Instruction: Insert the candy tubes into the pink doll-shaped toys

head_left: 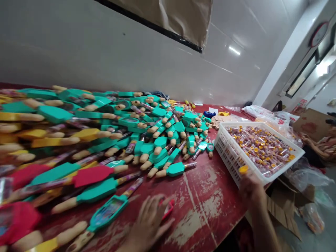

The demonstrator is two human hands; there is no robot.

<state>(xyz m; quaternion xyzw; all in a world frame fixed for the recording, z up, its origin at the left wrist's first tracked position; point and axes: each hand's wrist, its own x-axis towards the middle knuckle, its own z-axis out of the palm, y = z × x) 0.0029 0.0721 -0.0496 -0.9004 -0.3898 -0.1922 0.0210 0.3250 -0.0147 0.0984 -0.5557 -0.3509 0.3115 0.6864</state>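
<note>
My left hand [151,218] is low over the red table, fingers stretched out and thumb apart. A small red plastic piece [168,209] lies at its fingertips, partly hidden; I cannot tell how firmly they touch it. My right hand [252,190] is closed at the near side of the white basket [228,154]. From its fingers sticks up a yellow cap [243,169] of a small tube, the rest hidden and blurred. Many clear tubes with yellow caps [258,147] fill the basket. Left of my left hand lies a green paddle-shaped toy [109,211] with a tube at its end.
A large pile of green, yellow and red paddle toys [154,150] with beige handles covers the table's left and back. Plastic bags [262,113] lie behind the basket. Cardboard [283,206] is below at right. Another person's arm [321,147] shows at the far right.
</note>
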